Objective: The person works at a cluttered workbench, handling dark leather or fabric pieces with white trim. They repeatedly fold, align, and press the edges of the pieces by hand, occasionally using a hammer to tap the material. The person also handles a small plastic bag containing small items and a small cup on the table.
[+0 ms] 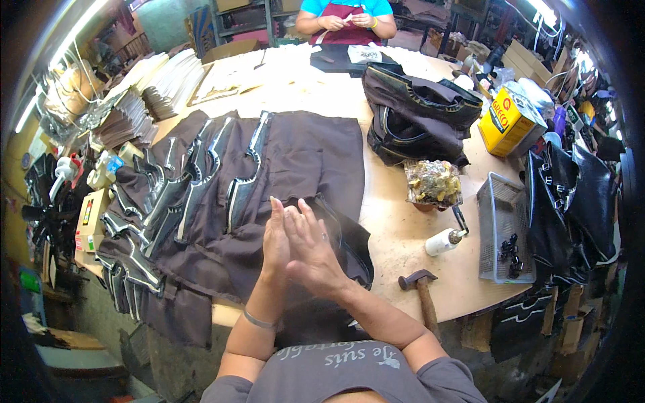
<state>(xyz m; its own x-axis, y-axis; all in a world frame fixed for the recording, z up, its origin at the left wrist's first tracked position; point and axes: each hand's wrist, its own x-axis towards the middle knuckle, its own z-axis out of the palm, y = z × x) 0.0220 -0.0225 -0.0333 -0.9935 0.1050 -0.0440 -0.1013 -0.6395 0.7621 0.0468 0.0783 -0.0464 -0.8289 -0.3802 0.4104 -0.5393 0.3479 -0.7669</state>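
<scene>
- The left hand (pixel 275 236) and the right hand (pixel 310 245) are pressed palm to palm above the near table edge, fingers straight and pointing away from the person; neither grips anything.
- A thin bracelet (pixel 259 320) circles the left wrist.
- Just beyond and under the fingertips lies a dark brown fabric panel (pixel 310 151), flat on the table (pixel 393 225), with a curved black-edged piece (pixel 346 242) right beside the right hand.
- Left of the hands, more brown pieces with black and silver trim (pixel 181 195) overlap in a row and hang over the table's near-left edge.
- A hammer (pixel 422 287) lies on the table to the right of the right forearm, head on the board, handle toward the edge.
- Near it, further right, a small white bottle (pixel 442 241) lies on its side.
- Beyond the bottle sits a clear tray of small gold-coloured fittings (pixel 433 183).
- A grey mesh basket (pixel 500 225) at the right edge holds a few black clips.
- A dark bag (pixel 416 114) stands further back, with a yellow can (pixel 509 123) to its right.
- Stacks of flat pale pieces (pixel 144 101) lie at the far left.
- Across the table another person (pixel 346 15) works something small with both hands.
</scene>
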